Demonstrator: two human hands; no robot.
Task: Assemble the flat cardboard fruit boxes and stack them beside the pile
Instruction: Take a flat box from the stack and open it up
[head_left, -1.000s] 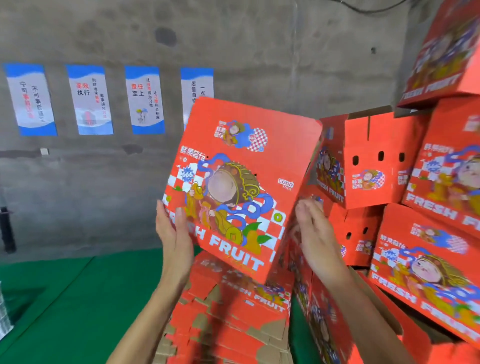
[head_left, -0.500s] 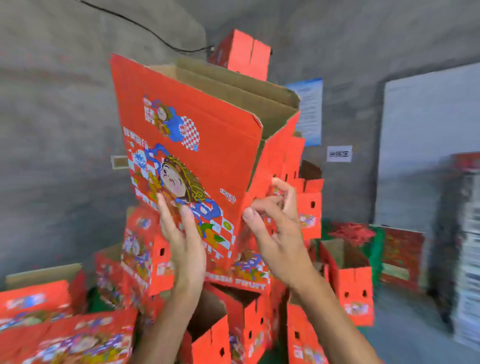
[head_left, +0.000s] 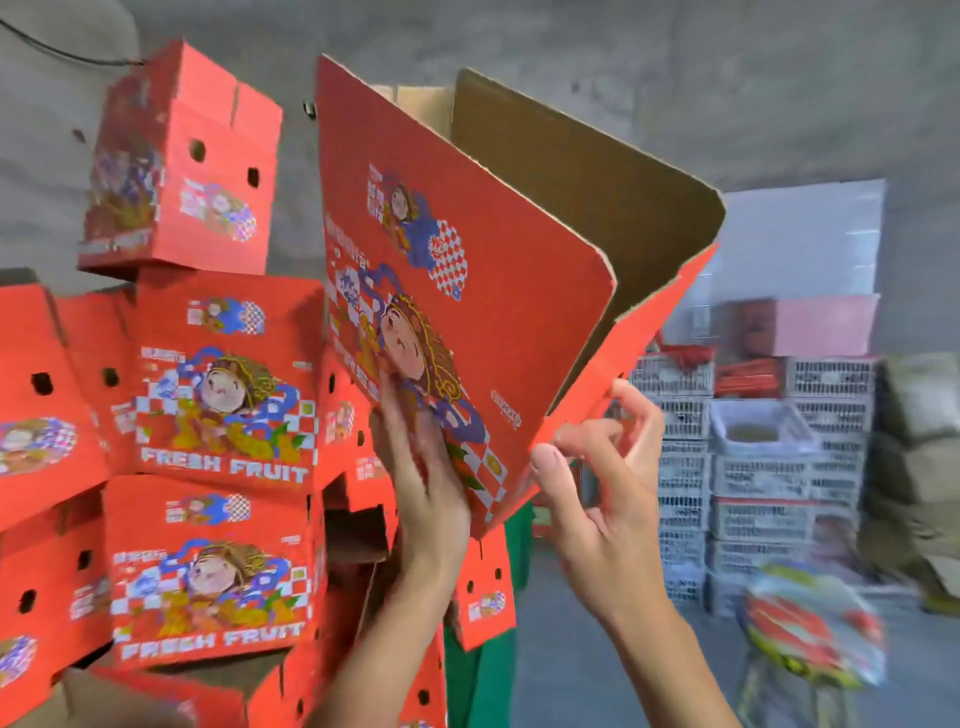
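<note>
Held aloft, tilted, open end up: red fruit box (head_left: 467, 270), beside stacked assembled boxes (head_left: 208, 395). Pressed flat against its printed face, fingers straight: left hand (head_left: 426, 483). Pinched its lower side panel: right hand (head_left: 597, 478).

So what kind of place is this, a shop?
More likely a fruit packing or storage room: stacked red fruit boxes on the left, piled white plastic crates at the back, bare concrete walls.

White plastic crates (head_left: 753, 467) stand stacked at right before a grey concrete wall (head_left: 675, 78), pink box (head_left: 826, 325) atop.
</note>
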